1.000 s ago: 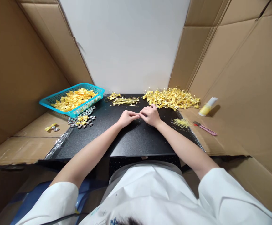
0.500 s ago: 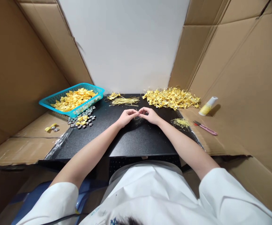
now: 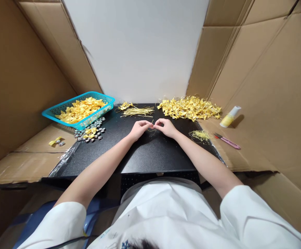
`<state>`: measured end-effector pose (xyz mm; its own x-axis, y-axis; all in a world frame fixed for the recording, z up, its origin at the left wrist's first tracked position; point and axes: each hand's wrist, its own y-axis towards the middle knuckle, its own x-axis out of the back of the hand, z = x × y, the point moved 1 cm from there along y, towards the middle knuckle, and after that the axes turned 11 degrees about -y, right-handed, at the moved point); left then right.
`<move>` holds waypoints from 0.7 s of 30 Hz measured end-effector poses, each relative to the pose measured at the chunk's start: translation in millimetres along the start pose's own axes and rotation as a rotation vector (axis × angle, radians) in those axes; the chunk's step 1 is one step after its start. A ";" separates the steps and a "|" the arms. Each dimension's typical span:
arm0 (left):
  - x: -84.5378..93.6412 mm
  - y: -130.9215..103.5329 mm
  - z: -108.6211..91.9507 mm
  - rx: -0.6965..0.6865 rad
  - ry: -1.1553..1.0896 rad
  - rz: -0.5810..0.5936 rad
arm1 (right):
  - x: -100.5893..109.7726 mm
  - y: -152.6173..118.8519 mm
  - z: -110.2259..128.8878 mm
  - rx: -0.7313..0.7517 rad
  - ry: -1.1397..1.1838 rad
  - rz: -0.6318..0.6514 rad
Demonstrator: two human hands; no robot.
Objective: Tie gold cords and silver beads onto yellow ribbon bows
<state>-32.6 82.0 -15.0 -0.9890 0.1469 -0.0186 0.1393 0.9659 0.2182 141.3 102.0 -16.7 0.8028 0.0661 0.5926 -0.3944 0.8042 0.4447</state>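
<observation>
Over the middle of the black table (image 3: 150, 152), my left hand (image 3: 140, 129) and my right hand (image 3: 166, 127) meet at the fingertips. Both are pinched on a thin yellow cord (image 3: 152, 130), whose loop hangs just below the fingers and whose short end sticks up between them. The fingers cover most of what is held. Behind my hands lies a bundle of yellow cords (image 3: 138, 111), with a few yellow bows (image 3: 125, 105) on loops beside it.
A turquoise basket (image 3: 85, 123) of yellow bows stands at the left, silver beads (image 3: 79, 135) before it. At the right are a heap of yellow bows (image 3: 189, 107), thread scraps (image 3: 200, 135), pink snips (image 3: 229, 142) and a thread spool (image 3: 230, 117). Cardboard walls flank the table.
My fingertips have shifted slightly apart, and a short cord end now points up between them. The loop below has changed shape. My arms have barely moved.
</observation>
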 end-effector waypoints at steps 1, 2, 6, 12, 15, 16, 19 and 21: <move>-0.2 0.0 0.8 -0.002 -0.012 -0.015 | -0.3 -0.2 0.2 0.002 -0.006 -0.001; -0.3 0.0 1.6 -0.004 -0.023 -0.028 | -0.5 -0.3 0.2 0.003 -0.013 -0.003; 0.8 0.7 4.9 -0.012 -0.057 -0.032 | -1.0 -1.0 -0.7 0.008 -0.056 -0.019; 3.8 1.6 5.1 -0.051 0.034 0.011 | -1.1 -1.6 -1.3 -0.003 -0.068 -0.012; 2.8 -0.1 1.8 -0.077 0.067 0.004 | -1.4 -1.5 -1.2 -0.013 -0.068 -0.013; 2.2 -0.8 0.6 -0.089 0.075 0.001 | -1.6 -1.5 -1.1 -0.015 -0.068 -0.014; 0.8 -2.2 -1.2 -0.136 0.104 0.004 | -2.0 -1.3 -1.2 -0.020 -0.072 -0.012; 1.0 -2.1 -0.6 -0.161 0.126 0.011 | -2.1 -1.2 -1.4 -0.020 -0.077 -0.013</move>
<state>-34.0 80.0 -14.8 -0.9873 0.1192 0.1048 0.1500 0.9165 0.3709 140.7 101.7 -19.4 0.7707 0.0110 0.6371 -0.3751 0.8161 0.4397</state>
